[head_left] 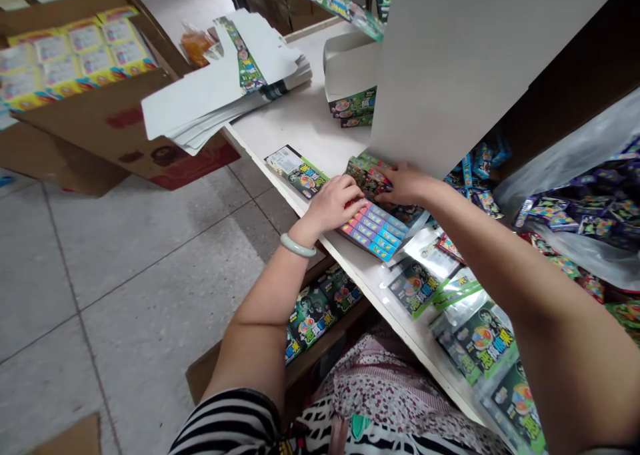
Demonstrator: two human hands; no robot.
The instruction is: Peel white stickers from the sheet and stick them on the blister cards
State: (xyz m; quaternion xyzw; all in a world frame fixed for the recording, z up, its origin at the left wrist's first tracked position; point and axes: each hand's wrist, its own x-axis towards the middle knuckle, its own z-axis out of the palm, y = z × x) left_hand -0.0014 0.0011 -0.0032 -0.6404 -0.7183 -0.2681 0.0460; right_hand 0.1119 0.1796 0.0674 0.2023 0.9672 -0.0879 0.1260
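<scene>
A display box with rows of small candy packs (pixel 376 230) in red, purple and blue lies near the edge of the white table. My left hand (pixel 336 201) is bent over the near left side of this box, its fingers curled on the packs, with a bit of red under the fingertips. On the far side, my right hand (pixel 406 185) reaches in with thumb and fingers apart, touching dark patterned packs (pixel 369 173); part of its fingers is hidden. The box's printed lid flap (pixel 299 170) lies flat to the left, along the table edge.
Flat white cartons (pixel 200 98) are stacked at the table's far left corner, overhanging it. Folded boxes (pixel 353 85) stand behind. A white panel (pixel 450 61) rises at the right. Printed pouches (pixel 483 338) lie near my right arm, loose candies (pixel 590 208) beyond. Filled cartons (pixel 90 101) stand left.
</scene>
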